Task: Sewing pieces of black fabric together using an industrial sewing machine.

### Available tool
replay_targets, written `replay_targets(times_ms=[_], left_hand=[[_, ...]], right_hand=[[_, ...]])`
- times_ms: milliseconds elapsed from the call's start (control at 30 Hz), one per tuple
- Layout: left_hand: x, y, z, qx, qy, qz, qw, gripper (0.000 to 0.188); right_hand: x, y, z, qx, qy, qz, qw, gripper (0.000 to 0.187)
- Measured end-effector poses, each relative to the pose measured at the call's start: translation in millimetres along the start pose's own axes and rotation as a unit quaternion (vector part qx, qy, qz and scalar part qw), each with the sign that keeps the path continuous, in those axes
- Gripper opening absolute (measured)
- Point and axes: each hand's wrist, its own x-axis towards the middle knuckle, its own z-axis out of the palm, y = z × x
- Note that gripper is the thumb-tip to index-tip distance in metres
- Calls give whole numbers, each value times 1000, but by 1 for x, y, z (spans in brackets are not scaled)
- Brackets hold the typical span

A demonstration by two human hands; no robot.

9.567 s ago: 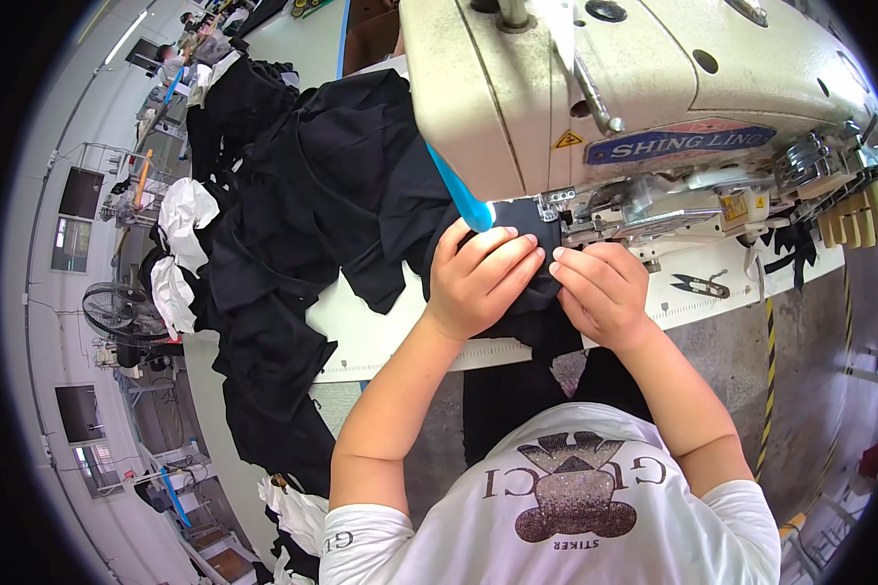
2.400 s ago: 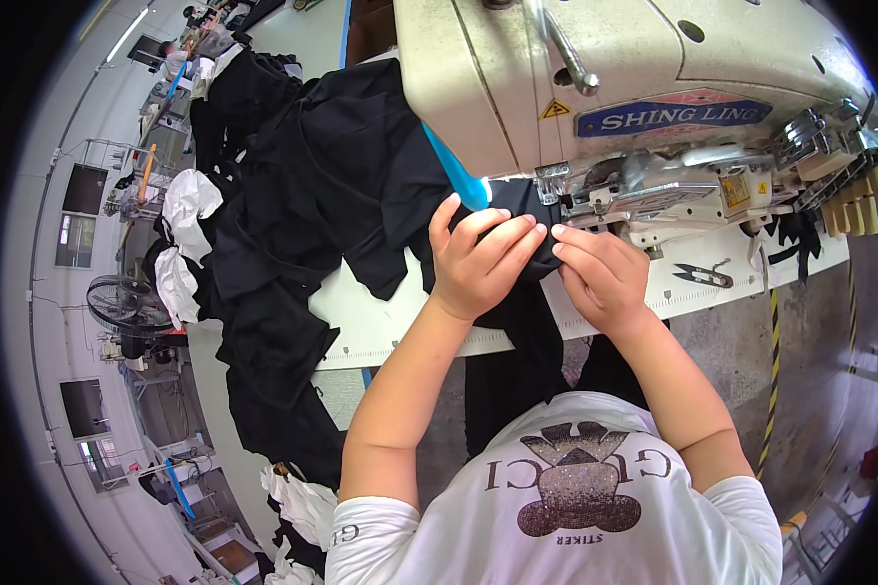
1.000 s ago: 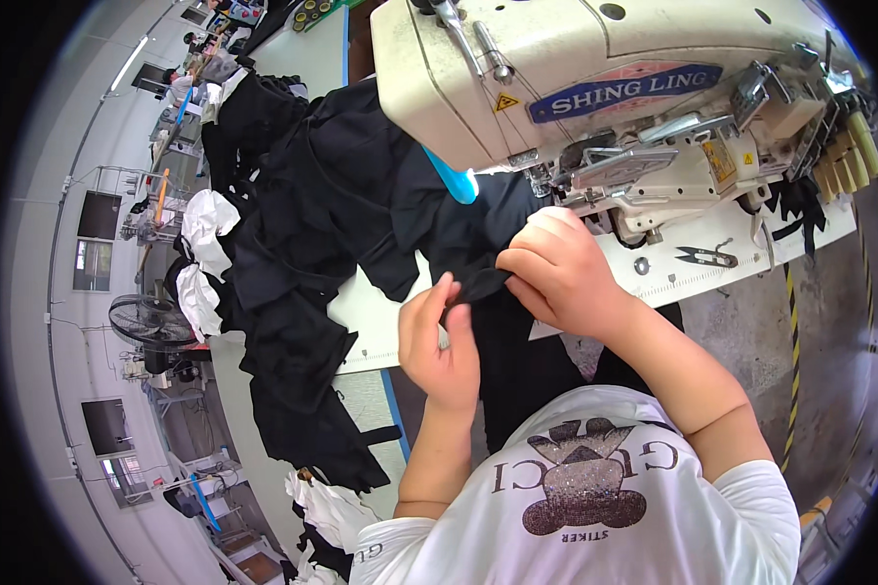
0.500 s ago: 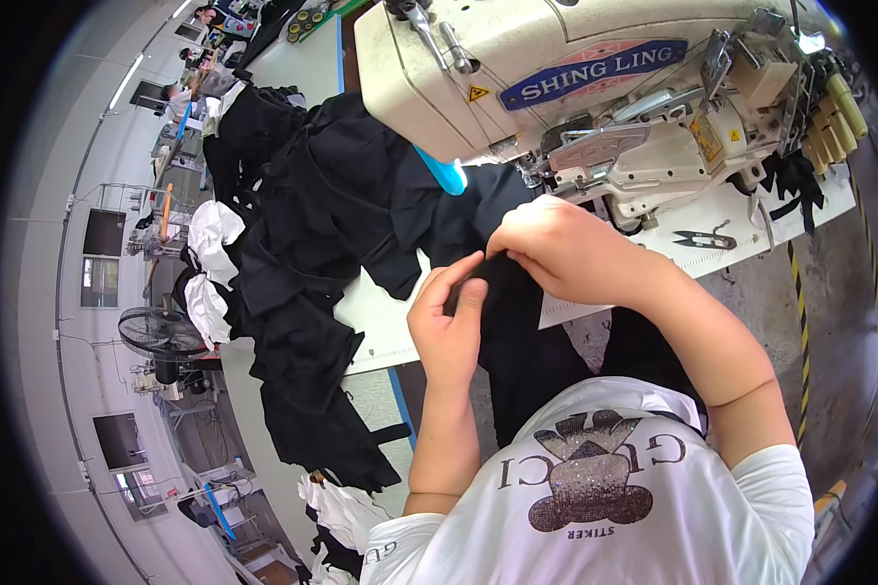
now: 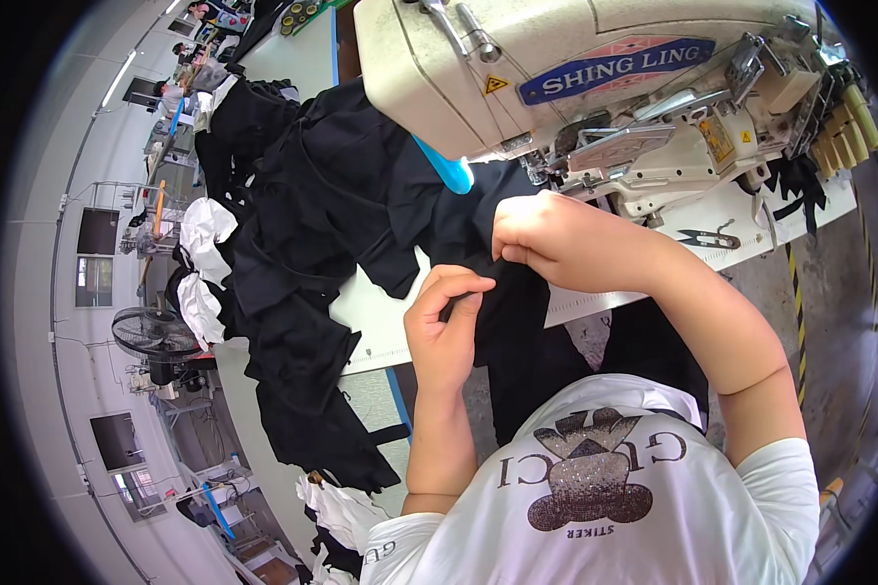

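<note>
Black fabric (image 5: 512,312) runs from under the sewing machine (image 5: 429,97) toward my lap, over the edge of the white table. My right hand (image 5: 561,239) is closed on it just in front of the needle area, fingers curled downward; the fingertips are partly hidden. Beside it on the left, my left hand (image 5: 444,322) has its fingers bent over the thumb, pinching at the fabric's left edge. A small gap separates the two hands. More black garment pieces (image 5: 332,185) lie heaped to the left of the machine.
Thread snips (image 5: 709,237) rest on the table right of my right hand. A bright blue strip (image 5: 444,168) sits beside the machine head. White crumpled bundles (image 5: 205,239) and a black fan (image 5: 156,334) stand farther left. Pale cones (image 5: 854,127) are at far right.
My left forefinger has curled down toward the thumb, and the left hand has drawn slightly away from the right. My right hand remains closed near the machine. The view has shifted a little.
</note>
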Motion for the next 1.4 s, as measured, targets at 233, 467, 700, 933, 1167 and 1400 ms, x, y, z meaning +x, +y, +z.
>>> replay_targets(times_ms=[233, 467, 700, 933, 1167, 1400], left_hand=[[2, -5, 1, -13, -18, 12, 1000, 10], [3, -9, 9, 57, 61, -65, 994, 17], [8, -14, 24, 52, 84, 98, 990, 22], [13, -2, 33, 80, 23, 47, 995, 19], [17, -2, 42, 162, 14, 32, 986, 25], [19, 3, 41, 175, 35, 17, 984, 20]], right_hand=[[1, 3, 5, -26, 29, -39, 998, 6], [-15, -9, 13, -107, 155, -21, 982, 29], [-25, -3, 17, -34, 171, 30, 984, 29], [-23, -3, 19, 87, 216, 95, 968, 22], [-60, 4, 9, -66, 297, -3, 953, 19], [-198, 49, -24, -360, 322, 208, 851, 24]])
